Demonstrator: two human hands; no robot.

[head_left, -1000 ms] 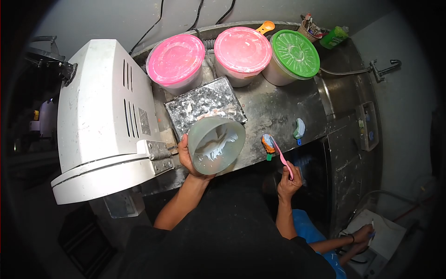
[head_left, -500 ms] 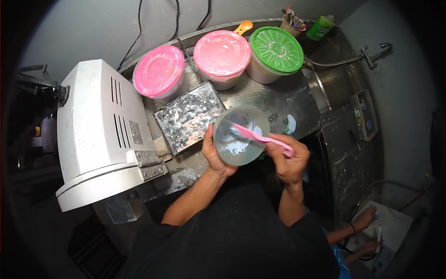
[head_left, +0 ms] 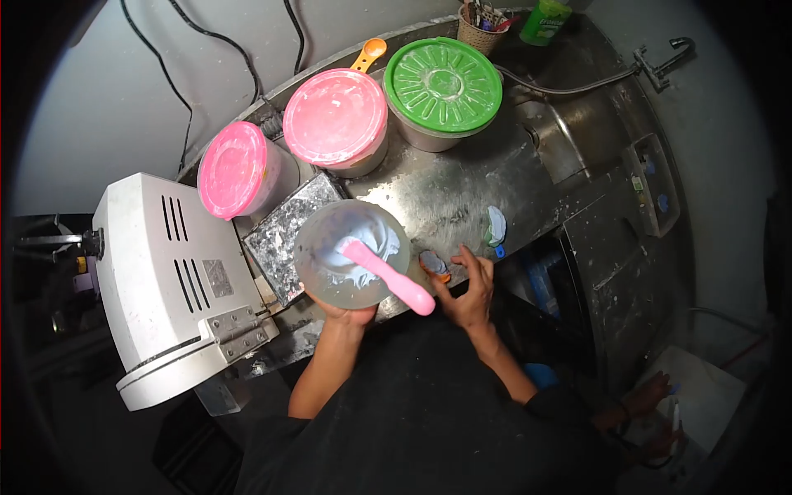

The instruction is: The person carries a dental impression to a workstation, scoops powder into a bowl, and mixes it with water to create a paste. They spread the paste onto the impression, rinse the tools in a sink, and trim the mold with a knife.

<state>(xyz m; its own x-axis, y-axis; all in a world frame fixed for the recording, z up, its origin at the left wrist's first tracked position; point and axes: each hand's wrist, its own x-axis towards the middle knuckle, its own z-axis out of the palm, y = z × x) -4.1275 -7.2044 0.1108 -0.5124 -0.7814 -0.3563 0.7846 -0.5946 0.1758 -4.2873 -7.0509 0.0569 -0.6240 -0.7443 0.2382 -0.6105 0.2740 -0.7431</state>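
Note:
My left hand [head_left: 345,313] holds a translucent mixing bowl [head_left: 318,279] from below, its fingers mostly hidden under the bowl. Pale blue-grey paste [head_left: 378,238] is smeared over the bowl's inside. A pink spatula [head_left: 394,282] rests in the paste, its handle leaning out over the near right rim. Fingers spread, my right hand [head_left: 470,301] is just right of the bowl, beside a small orange-edged tray [head_left: 435,266] filled with grey-blue material. Farther right lies a similar piece [head_left: 496,226], with pale blue material and a blue tab.
Behind the bowl stand two pink-lidded tubs [head_left: 337,115] and a green-lidded tub [head_left: 445,87]. A speckled dark block [head_left: 285,223] lies under the bowl's left side. The white machine [head_left: 173,272] is at left, the sink [head_left: 569,136] at right. Another person's hands [head_left: 656,392] work at lower right.
My right hand has let go of the spatula, now left in the bowl, and moved to the orange-edged tray with its fingers opened. The view has shifted; the bowl appears farther left.

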